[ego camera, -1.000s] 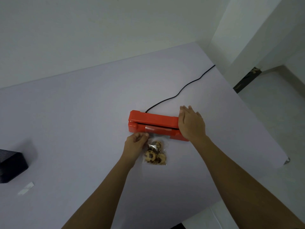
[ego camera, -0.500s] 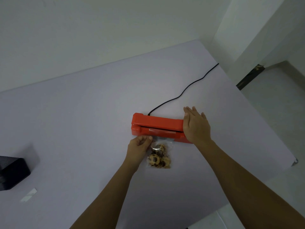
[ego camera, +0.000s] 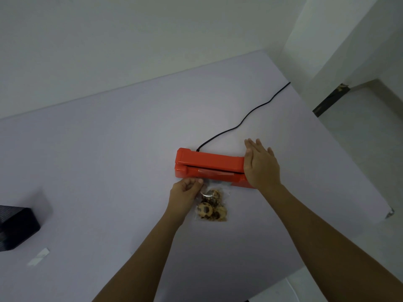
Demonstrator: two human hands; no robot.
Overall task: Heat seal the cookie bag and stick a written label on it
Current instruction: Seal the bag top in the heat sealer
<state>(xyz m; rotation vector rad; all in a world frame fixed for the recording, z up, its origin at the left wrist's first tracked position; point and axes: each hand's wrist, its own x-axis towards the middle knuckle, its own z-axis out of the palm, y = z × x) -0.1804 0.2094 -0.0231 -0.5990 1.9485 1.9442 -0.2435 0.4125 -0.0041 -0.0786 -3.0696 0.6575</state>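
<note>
Your right hand (ego camera: 261,167) rests flat on the sealer (ego camera: 209,162); your left hand (ego camera: 186,191) pinches the cookie bag (ego camera: 212,209), its mouth in the slot.

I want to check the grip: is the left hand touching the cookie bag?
Touching. The head view shows the left hand pinching the top corner of the cookie bag, by the sealer.

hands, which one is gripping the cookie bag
The left hand: it pinches the cookie bag near its top, while the right hand rests open on the red sealer.
</note>
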